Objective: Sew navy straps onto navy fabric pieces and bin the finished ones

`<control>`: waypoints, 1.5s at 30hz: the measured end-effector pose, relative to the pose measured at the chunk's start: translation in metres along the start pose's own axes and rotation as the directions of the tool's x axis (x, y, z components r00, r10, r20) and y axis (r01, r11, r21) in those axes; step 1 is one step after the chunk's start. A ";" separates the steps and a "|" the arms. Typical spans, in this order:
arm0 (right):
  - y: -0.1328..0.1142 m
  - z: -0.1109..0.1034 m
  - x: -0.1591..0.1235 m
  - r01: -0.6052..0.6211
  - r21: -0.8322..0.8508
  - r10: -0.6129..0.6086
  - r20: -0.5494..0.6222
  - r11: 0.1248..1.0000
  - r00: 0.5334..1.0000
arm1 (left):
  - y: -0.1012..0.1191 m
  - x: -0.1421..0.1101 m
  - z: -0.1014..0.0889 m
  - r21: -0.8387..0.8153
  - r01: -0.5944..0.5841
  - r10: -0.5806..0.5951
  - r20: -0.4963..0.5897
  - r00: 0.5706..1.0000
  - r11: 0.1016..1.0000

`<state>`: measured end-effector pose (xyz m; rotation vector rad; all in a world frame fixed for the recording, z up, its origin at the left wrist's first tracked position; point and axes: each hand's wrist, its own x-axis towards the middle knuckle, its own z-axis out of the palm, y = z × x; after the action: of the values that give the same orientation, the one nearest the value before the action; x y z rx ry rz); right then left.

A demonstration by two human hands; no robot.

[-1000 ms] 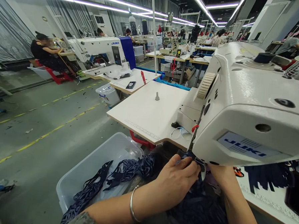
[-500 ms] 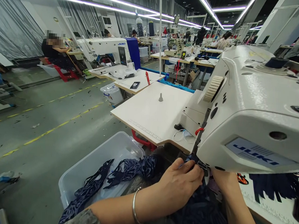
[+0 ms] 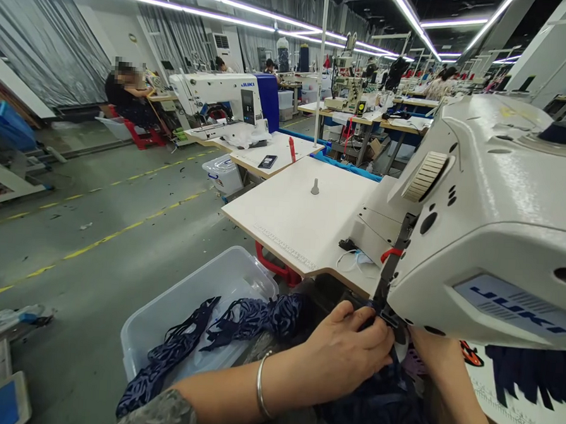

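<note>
My left hand (image 3: 352,345), with a silver bangle at the wrist, is closed with bent fingers on navy fabric at the needle end of a white sewing machine (image 3: 493,267). Its fingertips are partly out of sight by the presser foot. Patterned navy fabric (image 3: 377,407) hangs below the hand, over the lap. My right hand (image 3: 430,349) reaches in under the machine head from the right; the head and the fabric hide its fingers. A red band (image 3: 391,254) sits on the machine's needle side.
A clear plastic bin (image 3: 137,321) at the left holds patterned navy pieces (image 3: 253,321). Beyond the hands is a white tabletop (image 3: 287,212) with a grey peg (image 3: 315,186). Navy strips (image 3: 531,374) lie at the right. Another sewing machine (image 3: 217,101) and a seated person (image 3: 128,93) are farther back.
The view has turned slightly left, so most things appear farther right. Both hands stay at the needle area, with the left still gripping the navy fabric.
</note>
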<state>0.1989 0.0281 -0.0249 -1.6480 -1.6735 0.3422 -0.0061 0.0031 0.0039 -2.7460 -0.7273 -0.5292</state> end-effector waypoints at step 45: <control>0.007 -0.004 -0.049 -0.245 0.124 0.260 -0.130 0.962 0.957 | 0.012 0.005 0.003 0.007 0.032 -0.032 0.006 0.999 0.999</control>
<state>0.2019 -0.0183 -0.0424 -1.7656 -1.3171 0.4175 0.0053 -0.0037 0.0014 -2.7347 -0.7750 -0.5237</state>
